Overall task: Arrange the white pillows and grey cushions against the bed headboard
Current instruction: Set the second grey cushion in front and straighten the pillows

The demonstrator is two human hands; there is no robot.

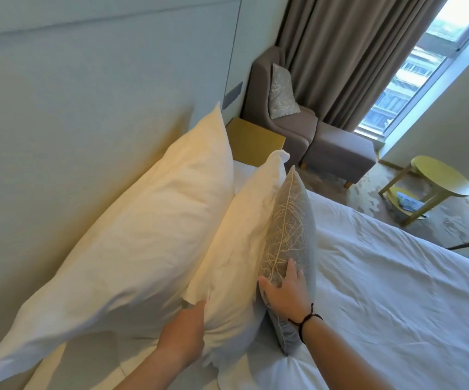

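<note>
A large white pillow leans upright against the pale headboard. A second white pillow stands in front of it. A grey cushion with a cream leaf pattern stands upright against that second pillow. My right hand lies flat on the cushion's face, fingers straight, thumb at its near edge. My left hand reaches between the two white pillows; its fingers are hidden behind the second pillow's near corner.
White sheet covers the bed to the right. A yellow nightstand stands beyond the pillows. A grey armchair holds another patterned cushion, with a footstool, curtain, window and a round yellow table further right.
</note>
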